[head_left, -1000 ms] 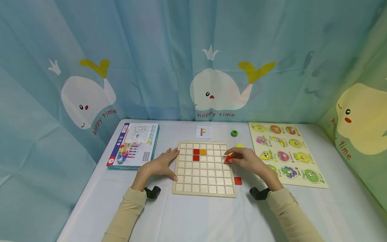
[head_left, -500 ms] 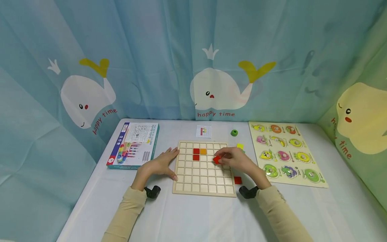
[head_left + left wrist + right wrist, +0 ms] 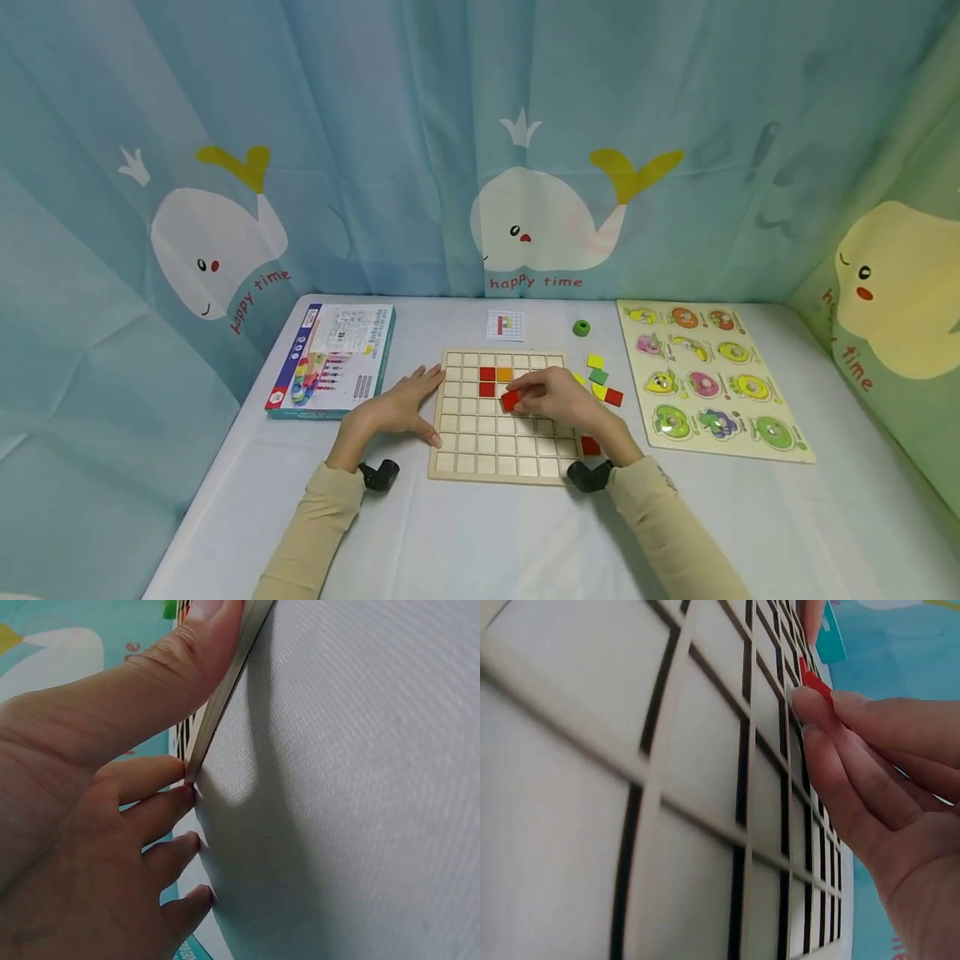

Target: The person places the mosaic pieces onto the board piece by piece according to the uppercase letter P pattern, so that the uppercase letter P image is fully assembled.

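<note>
In the head view my right hand [image 3: 558, 395] pinches a red square tile [image 3: 510, 402] between thumb and fingers, over the wooden grid board [image 3: 465, 447]. The tile is tilted, its edge showing in the right wrist view [image 3: 819, 685]. Two red tiles, the lower red tile [image 3: 487, 389] among them, lie in cells one above the other. An orange tile [image 3: 505, 375] sits right of the upper one. My left hand [image 3: 397, 408] rests against the board's left edge, thumb and fingers spread along it; the left wrist view shows the thumb [image 3: 172, 671] touching the rim.
Right of the board lie loose yellow, green and red tiles, such as a green tile [image 3: 598, 376] and a red tile [image 3: 591, 446]. A pattern card [image 3: 505, 326] and green bead [image 3: 581, 328] are behind. A fruit puzzle [image 3: 712, 450] flanks the right, a boxed toy [image 3: 330, 362] the left.
My right hand has carried the red tile leftward from the board's right edge to beside the placed tiles, uncovering loose tiles on the right. The left hand stays where it was.
</note>
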A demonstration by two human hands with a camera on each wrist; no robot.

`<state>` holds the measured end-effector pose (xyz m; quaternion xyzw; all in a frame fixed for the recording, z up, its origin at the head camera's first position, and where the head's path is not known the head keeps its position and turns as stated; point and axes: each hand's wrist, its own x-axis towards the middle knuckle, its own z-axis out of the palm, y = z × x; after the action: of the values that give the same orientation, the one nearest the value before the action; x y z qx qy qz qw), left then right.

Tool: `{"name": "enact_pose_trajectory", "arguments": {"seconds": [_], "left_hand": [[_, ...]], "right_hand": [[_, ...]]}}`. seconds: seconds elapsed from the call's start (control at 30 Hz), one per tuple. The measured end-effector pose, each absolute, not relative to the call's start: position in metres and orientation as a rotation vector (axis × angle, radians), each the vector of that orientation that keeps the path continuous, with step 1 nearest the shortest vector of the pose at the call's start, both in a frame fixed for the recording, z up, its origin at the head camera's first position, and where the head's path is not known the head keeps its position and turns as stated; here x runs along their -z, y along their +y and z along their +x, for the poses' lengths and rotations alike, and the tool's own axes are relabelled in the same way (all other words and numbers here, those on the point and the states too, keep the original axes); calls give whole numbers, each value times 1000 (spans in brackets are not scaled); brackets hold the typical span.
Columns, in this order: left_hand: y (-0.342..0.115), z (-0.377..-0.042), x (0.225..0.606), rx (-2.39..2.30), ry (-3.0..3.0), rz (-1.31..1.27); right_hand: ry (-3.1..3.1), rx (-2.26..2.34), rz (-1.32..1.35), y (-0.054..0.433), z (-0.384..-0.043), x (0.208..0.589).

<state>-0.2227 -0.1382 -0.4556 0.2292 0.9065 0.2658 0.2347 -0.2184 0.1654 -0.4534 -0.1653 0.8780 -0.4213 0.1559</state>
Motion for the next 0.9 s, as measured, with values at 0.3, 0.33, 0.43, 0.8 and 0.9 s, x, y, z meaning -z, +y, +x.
{"name": "enact_pose_trajectory", "arguments": {"seconds": [0.3, 0.33, 0.43, 0.8, 0.9], "left_hand": [[-138, -223, 455, -739, 2486, 624], [-138, -223, 454, -741, 2488, 628], [-137, -222, 453, -737, 2487, 627], [-136, -222, 451, -723, 2498, 621], [-136, -222, 450, -727, 2498, 620]], "right_hand": [[2547, 1133, -555, 144, -223, 452], [2553, 1119, -565, 142, -223, 452], [2561, 1075, -592, 136, -225, 451], [2597, 946, -651, 127, -226, 451], [2606, 927, -695, 126, -226, 451]]}}
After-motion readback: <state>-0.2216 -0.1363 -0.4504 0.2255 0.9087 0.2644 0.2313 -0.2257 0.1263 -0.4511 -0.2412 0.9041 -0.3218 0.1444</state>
